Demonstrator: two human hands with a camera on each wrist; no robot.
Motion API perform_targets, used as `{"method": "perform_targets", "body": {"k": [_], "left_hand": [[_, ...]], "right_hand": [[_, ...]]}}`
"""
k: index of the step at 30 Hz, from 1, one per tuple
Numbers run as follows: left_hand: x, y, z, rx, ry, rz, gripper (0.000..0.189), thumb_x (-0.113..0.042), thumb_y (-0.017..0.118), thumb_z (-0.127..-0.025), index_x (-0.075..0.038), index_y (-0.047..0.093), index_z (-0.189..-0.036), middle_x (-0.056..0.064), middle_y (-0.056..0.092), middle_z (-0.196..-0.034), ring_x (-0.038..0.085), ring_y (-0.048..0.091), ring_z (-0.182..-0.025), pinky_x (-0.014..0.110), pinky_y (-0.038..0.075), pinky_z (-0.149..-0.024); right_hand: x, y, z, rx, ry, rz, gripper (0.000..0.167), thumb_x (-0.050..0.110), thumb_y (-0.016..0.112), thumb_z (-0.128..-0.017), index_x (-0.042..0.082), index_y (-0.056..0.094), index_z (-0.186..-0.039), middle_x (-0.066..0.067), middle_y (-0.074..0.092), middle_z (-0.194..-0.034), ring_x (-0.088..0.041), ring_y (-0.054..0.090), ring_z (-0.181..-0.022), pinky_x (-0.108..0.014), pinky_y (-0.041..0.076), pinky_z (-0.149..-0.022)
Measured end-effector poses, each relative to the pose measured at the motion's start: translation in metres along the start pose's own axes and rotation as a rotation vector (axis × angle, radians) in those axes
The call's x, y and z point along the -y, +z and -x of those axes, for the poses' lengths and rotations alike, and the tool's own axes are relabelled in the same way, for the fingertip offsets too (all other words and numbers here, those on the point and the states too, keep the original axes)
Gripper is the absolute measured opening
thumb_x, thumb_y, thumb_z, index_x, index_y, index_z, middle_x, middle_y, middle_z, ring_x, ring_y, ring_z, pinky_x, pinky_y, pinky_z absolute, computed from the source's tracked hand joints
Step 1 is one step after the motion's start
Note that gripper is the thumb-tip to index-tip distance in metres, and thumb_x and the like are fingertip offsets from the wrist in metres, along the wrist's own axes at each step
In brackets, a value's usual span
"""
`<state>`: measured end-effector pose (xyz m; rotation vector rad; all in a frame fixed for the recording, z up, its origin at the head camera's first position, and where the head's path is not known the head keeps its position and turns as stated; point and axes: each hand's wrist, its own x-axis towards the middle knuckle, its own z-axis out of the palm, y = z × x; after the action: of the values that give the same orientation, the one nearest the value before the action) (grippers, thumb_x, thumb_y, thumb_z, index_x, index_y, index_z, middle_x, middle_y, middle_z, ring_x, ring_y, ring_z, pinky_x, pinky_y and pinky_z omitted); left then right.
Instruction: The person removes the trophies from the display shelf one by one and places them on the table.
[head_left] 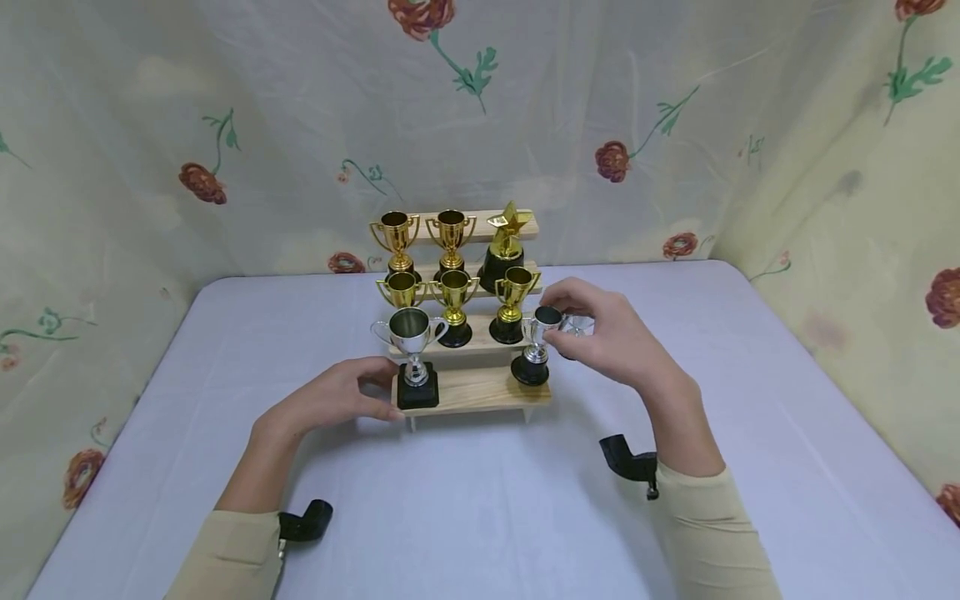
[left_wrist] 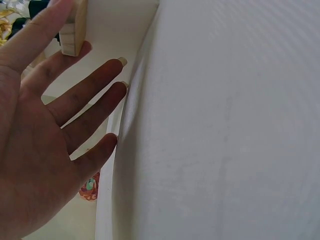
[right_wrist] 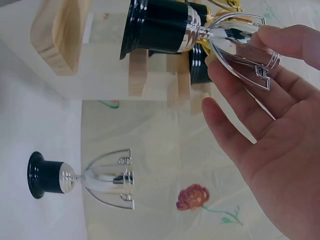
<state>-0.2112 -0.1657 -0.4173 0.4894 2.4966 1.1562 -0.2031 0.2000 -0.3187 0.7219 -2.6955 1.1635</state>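
Sleeves [head_left: 712, 537] up close; fingers of the right hand [head_left: 607, 329] pinch a small silver trophy [head_left: 535, 353] just above the wooden shelf [head_left: 476, 388], front right corner. Left hand [head_left: 341, 392] has fingers gripping the shelf's left end. Imo, setting down too far right leaves the base overhanging, tipping toward that other silver cup [right_wrist: 67, 177] on the tabletop [head_left: 450, 517].

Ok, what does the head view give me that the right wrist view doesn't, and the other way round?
Only the head view: the left hand at the left end of the lowest shelf, and the square-based cup standing there.

Only the right wrist view: the side cup in full, mostly hidden behind the right hand from the head, and a visible gap between the held cup's base and that shelf.

Both: the right hand pinching the held cup, and the floral backdrop.
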Motion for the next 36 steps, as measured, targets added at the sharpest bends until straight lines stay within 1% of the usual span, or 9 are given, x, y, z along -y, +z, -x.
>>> {"method": "perform_targets", "body": {"k": [5,8,13,20,26,32,36], "left_hand": [[-0.001,0.0,0.001,0.003,0.002,-0.001,0.057,-0.041,0.085,-0.075,-0.019,0.063,-0.124,0.002,0.066,-0.125,0.023,0.058,-0.122,0.049,0.043,-0.106],[-0.001,0.0,0.001,0.004,-0.002,0.0,0.057,-0.041,0.084,-0.075,-0.019,0.064,-0.124,0.002,0.067,-0.125,0.023,0.058,-0.122,0.05,0.043,-0.106],[-0.001,0.0,0.002,0.007,-0.005,0.001,0.057,-0.04,0.085,-0.075,-0.019,0.063,-0.124,0.002,0.067,-0.126,0.023,0.057,-0.123,0.05,0.042,-0.107],[-0.001,0.0,0.001,0.007,0.003,0.0,0.056,-0.04,0.084,-0.076,-0.019,0.063,-0.123,0.002,0.067,-0.125,0.023,0.058,-0.123,0.049,0.042,-0.106],[0.0,0.0,0.001,0.006,-0.002,-0.001,0.058,-0.04,0.084,-0.076,-0.018,0.063,-0.125,0.002,0.066,-0.127,0.024,0.057,-0.125,0.05,0.042,-0.107],[-0.001,0.0,0.001,0.008,-0.004,-0.001,0.059,-0.04,0.084,-0.076,-0.018,0.063,-0.126,0.002,0.066,-0.128,0.024,0.057,-0.125,0.05,0.041,-0.108],[-0.001,0.0,0.002,0.009,0.006,0.015,0.058,-0.039,0.084,-0.076,-0.018,0.063,-0.125,0.002,0.067,-0.126,0.024,0.057,-0.125,0.05,0.041,-0.108]], "right_hand": [[-0.003,-0.005,0.001,-0.029,0.032,0.011,0.028,0.011,0.072,-0.086,0.016,0.064,-0.113,-0.003,0.069,-0.109,-0.023,0.066,-0.111,-0.046,0.046,-0.104],[-0.005,-0.008,0.002,-0.045,0.064,0.02,0.027,0.011,0.07,-0.087,0.015,0.064,-0.113,-0.005,0.07,-0.108,-0.024,0.065,-0.111,-0.048,0.046,-0.104],[-0.008,-0.015,0.005,-0.067,0.11,0.028,0.028,0.011,0.07,-0.087,0.013,0.063,-0.114,-0.008,0.07,-0.11,-0.027,0.064,-0.112,-0.049,0.044,-0.106],[-0.014,-0.026,0.008,-0.089,0.164,0.056,0.027,0.014,0.068,-0.089,0.013,0.061,-0.116,-0.011,0.069,-0.115,-0.032,0.06,-0.12,-0.053,0.042,-0.107],[-0.022,-0.032,0.01,-0.124,0.213,0.069,0.029,0.016,0.069,-0.09,0.011,0.061,-0.117,-0.014,0.069,-0.116,-0.034,0.059,-0.12,-0.054,0.042,-0.107],[-0.034,-0.035,0.011,-0.155,0.272,0.092,0.03,0.015,0.067,-0.09,0.01,0.059,-0.118,-0.016,0.069,-0.116,-0.036,0.062,-0.115,-0.055,0.044,-0.102],[-0.043,-0.038,0.011,-0.177,0.304,0.1,0.03,0.017,0.066,-0.09,0.01,0.058,-0.119,-0.015,0.07,-0.114,-0.033,0.063,-0.107,-0.049,0.047,-0.093]]}}
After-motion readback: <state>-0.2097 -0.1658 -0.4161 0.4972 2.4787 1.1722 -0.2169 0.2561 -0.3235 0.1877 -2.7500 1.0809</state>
